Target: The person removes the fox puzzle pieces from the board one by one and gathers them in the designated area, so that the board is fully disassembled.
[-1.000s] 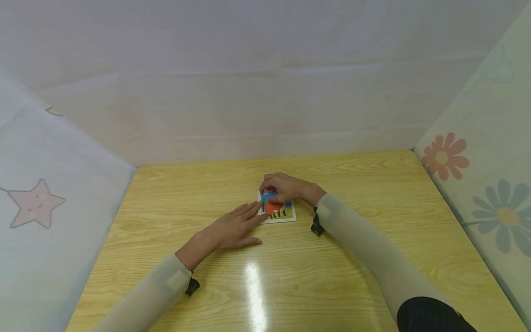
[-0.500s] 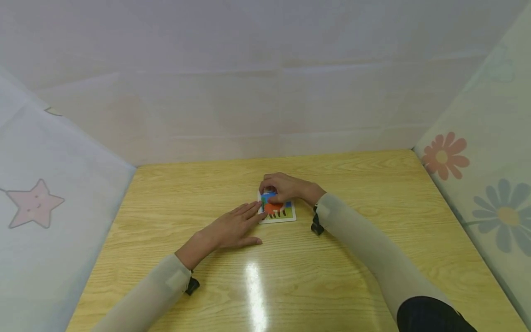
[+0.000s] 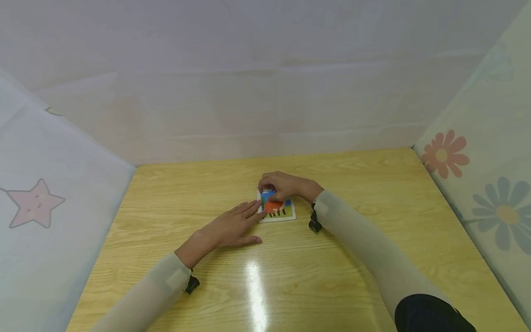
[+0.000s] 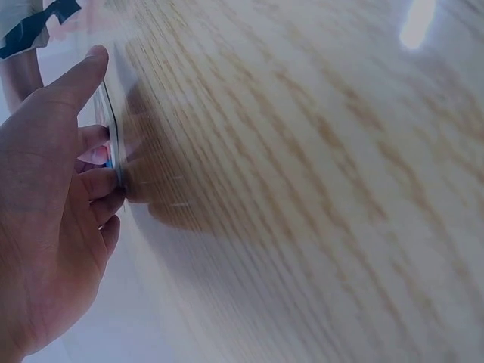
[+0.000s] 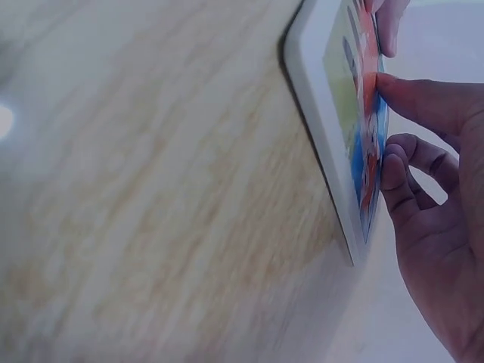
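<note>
A small white-rimmed picture puzzle board [image 3: 286,215] lies flat near the middle of the wooden table [image 3: 352,193]. My right hand [image 3: 286,185] curls over its far left corner, thumb and fingers pinching a blue and orange puzzle piece [image 3: 268,197] against the board. The right wrist view shows that piece [image 5: 372,151] held at the edge of the board [image 5: 321,113] by the right hand [image 5: 435,227]. My left hand [image 3: 230,228] lies flat on the table with straight fingers, its fingertips touching the board's left edge [image 4: 113,147]; the left hand [image 4: 53,219] holds nothing.
Soft padded walls close in the table: a star print [image 3: 35,203] on the left, flower prints [image 3: 444,154] on the right, a plain panel behind. A light glare [image 3: 255,286] sits on the near tabletop.
</note>
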Demonstrator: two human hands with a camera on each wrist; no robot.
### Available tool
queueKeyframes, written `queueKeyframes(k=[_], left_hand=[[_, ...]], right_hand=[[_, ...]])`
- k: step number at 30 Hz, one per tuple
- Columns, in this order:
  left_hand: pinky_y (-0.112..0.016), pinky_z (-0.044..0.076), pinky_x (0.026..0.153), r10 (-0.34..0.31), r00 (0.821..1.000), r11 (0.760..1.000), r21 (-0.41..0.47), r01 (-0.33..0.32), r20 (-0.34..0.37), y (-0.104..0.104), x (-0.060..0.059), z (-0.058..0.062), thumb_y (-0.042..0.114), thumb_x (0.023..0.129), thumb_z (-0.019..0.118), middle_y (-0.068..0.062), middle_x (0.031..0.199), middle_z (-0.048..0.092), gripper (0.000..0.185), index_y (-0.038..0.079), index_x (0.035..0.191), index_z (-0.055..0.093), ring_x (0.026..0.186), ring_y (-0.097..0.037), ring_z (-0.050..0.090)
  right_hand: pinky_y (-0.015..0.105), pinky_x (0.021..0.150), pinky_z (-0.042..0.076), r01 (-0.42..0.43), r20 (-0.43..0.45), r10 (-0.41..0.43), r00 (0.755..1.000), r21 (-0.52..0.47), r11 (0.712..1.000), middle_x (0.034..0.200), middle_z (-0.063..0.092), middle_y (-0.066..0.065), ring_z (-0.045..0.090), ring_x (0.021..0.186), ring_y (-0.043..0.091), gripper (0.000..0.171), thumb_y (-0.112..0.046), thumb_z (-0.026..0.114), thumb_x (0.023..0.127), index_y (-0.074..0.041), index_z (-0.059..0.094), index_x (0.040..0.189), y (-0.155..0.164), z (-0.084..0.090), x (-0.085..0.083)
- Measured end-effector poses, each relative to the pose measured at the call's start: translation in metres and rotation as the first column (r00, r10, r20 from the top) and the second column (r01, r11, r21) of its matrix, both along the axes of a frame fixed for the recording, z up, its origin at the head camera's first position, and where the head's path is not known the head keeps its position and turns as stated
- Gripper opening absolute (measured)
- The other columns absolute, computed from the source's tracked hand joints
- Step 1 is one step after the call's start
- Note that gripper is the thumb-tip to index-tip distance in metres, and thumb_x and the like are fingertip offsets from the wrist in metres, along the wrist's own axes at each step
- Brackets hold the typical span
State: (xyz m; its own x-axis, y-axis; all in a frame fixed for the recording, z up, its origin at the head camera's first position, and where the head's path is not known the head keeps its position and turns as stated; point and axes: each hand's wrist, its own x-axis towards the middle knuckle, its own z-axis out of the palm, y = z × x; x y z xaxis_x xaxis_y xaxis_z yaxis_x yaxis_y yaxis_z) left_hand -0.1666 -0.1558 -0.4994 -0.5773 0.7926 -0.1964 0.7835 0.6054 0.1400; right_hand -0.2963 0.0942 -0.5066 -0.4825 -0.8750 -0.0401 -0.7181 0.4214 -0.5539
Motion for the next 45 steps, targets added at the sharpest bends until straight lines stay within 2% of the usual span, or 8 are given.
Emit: queueKeyframes(k=[6,16,26,37,45], left_hand=[[-0.048,0.019,0.132,0.010,1.000,1.000,0.009,-0.010,0.015,-0.0009,0.0003,0.0005,0.067,0.106,0.048,-0.020,0.175,0.015,0.086,0.013,0.170,0.025,0.163,-0.033,0.017],[-0.048,0.019,0.132,0.004,1.000,1.000,0.011,-0.004,0.016,-0.0001,0.0002,0.0018,0.066,0.106,0.047,-0.021,0.175,0.015,0.086,0.013,0.170,0.026,0.163,-0.034,0.018],[-0.050,0.020,0.131,-0.004,1.000,1.000,0.019,0.004,0.005,0.0002,-0.0001,0.0023,0.066,0.106,0.048,-0.021,0.175,0.016,0.085,0.012,0.169,0.028,0.163,-0.033,0.019],[-0.049,0.020,0.132,0.004,1.000,1.000,0.014,-0.004,0.023,0.0003,0.0013,0.0023,0.065,0.106,0.049,-0.020,0.176,0.015,0.085,0.011,0.169,0.028,0.163,-0.033,0.017],[-0.049,0.019,0.132,0.013,0.999,1.000,0.010,-0.013,0.035,0.0005,0.0017,0.0019,0.066,0.106,0.048,-0.019,0.176,0.013,0.086,0.012,0.169,0.027,0.163,-0.033,0.016]], right_hand=[[0.031,0.079,0.040,0.002,0.026,-0.002,1.000,-0.002,1.000,0.106,0.059,0.010,0.048,0.088,0.021,0.025,-0.005,0.070,0.094,-0.009,0.069,0.119,-0.0018,0.0004,-0.0005],[0.031,0.077,0.040,0.005,0.034,-0.004,0.999,-0.038,0.999,0.103,0.057,0.009,0.045,0.085,0.018,0.024,-0.006,0.070,0.094,-0.008,0.068,0.118,-0.0019,-0.0012,0.0006],[0.032,0.080,0.045,0.021,0.026,-0.019,0.999,-0.080,0.997,0.108,0.060,0.009,0.050,0.088,0.020,0.028,-0.003,0.072,0.093,-0.005,0.067,0.120,-0.0008,-0.0032,0.0039],[0.032,0.080,0.050,0.048,0.041,-0.044,0.998,-0.114,0.992,0.106,0.064,0.009,0.056,0.087,0.020,0.028,-0.002,0.076,0.091,-0.004,0.068,0.118,0.0014,-0.0040,0.0074],[0.030,0.080,0.052,0.064,0.041,-0.060,0.997,-0.106,0.992,0.107,0.067,0.007,0.058,0.088,0.017,0.028,-0.004,0.075,0.094,-0.003,0.068,0.121,0.0011,-0.0053,0.0068]])
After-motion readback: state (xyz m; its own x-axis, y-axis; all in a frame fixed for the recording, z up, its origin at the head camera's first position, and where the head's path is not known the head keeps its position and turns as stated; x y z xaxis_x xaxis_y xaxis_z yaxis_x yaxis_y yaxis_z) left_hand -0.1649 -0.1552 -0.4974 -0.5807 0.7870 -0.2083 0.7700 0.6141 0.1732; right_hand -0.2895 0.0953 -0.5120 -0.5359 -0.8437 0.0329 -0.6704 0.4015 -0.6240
